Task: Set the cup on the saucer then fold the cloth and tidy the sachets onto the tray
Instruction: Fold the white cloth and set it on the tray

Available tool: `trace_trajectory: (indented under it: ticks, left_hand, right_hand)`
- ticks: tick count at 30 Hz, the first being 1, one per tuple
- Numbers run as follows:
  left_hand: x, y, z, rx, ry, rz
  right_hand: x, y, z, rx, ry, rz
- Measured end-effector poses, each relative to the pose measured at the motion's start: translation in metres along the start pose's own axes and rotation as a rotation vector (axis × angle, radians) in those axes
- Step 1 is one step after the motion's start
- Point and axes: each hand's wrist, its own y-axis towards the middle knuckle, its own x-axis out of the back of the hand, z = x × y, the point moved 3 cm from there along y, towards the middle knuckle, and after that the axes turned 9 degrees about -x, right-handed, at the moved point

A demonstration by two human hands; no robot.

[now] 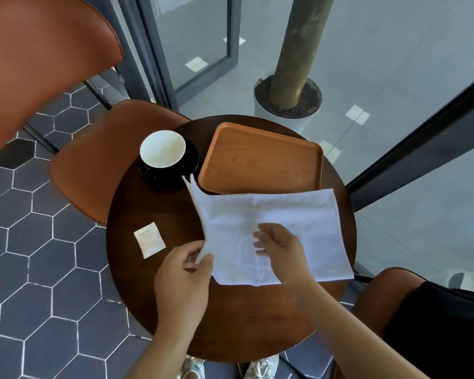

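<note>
- Head view, looking down: my left hand [185, 265] pinches the near-left edge of the white cloth [279, 228] between thumb and fingers, closed on the fabric.
- My right hand [278, 248] is above the middle of the cloth with the fingers spread and loose, gripping nothing; I cannot tell whether the palm touches the fabric.
- From my left hand the cloth's left edge rises in a taut line to a pointed corner lifted near the saucer; the rest of it lies flat on the round dark wooden table [153, 296], its far edge overlapping the near rim of the tray.
- One pale square sachet [149, 240] lies flat on the table to the left of the cloth, apart from it.
- At the far side, the wooden tray [260, 160] sits with nothing in it.
- Just left of the tray, the white cup [162, 149] stands upright on the black saucer [170, 176].
- A brown chair [99, 165] stands beside the table on the left.
</note>
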Motion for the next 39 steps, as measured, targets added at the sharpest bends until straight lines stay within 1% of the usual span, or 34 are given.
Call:
trace_trajectory:
  ticks: [2, 3, 6, 8, 11, 13, 15, 18, 21, 28, 31, 35, 39]
  left_hand:
    - [-0.009, -0.002, -0.011, -0.064, 0.038, 0.033]
    - [-0.014, -0.003, -0.016, -0.095, 0.054, 0.050]
    - [-0.028, -0.008, -0.026, -0.192, 0.109, 0.094]
    - [-0.036, -0.012, -0.032, -0.233, 0.130, 0.121]
    - [-0.046, -0.015, -0.037, -0.256, 0.134, 0.133]
    - [-0.052, -0.017, -0.040, -0.260, 0.124, 0.129]
    - [-0.059, -0.019, -0.043, -0.263, 0.108, 0.131]
    - [-0.071, -0.026, -0.051, -0.279, 0.087, 0.133]
    - [-0.086, -0.032, -0.059, -0.312, 0.088, 0.154]
    - [-0.120, -0.039, -0.069, -0.393, 0.110, 0.181]
    - [-0.138, -0.040, -0.073, -0.420, 0.150, 0.211]
    - [-0.163, -0.047, -0.079, -0.445, 0.178, 0.265]
    - [-0.184, -0.053, -0.082, -0.458, 0.203, 0.301]
  right_hand:
    - [-0.006, 0.005, 0.021, -0.043, 0.130, 0.085]
    - [-0.010, 0.008, 0.031, -0.058, 0.143, 0.127]
    - [-0.021, 0.021, 0.063, -0.085, 0.005, 0.184]
    - [-0.023, 0.031, 0.079, -0.059, -0.140, 0.143]
    - [-0.017, 0.048, 0.092, 0.043, -0.302, 0.040]
    - [-0.008, 0.051, 0.096, 0.102, -0.360, 0.003]
    - [0.002, 0.054, 0.095, 0.126, -0.338, -0.020]
    - [0.019, 0.054, 0.090, 0.125, -0.241, -0.031]
    - [0.035, 0.057, 0.084, 0.124, -0.200, -0.054]
    - [0.070, 0.066, 0.075, 0.133, -0.216, -0.101]
    - [0.087, 0.073, 0.070, 0.123, -0.259, -0.110]
    - [0.108, 0.080, 0.061, 0.083, -0.182, -0.120]
    - [0.124, 0.085, 0.055, 0.086, -0.166, -0.145]
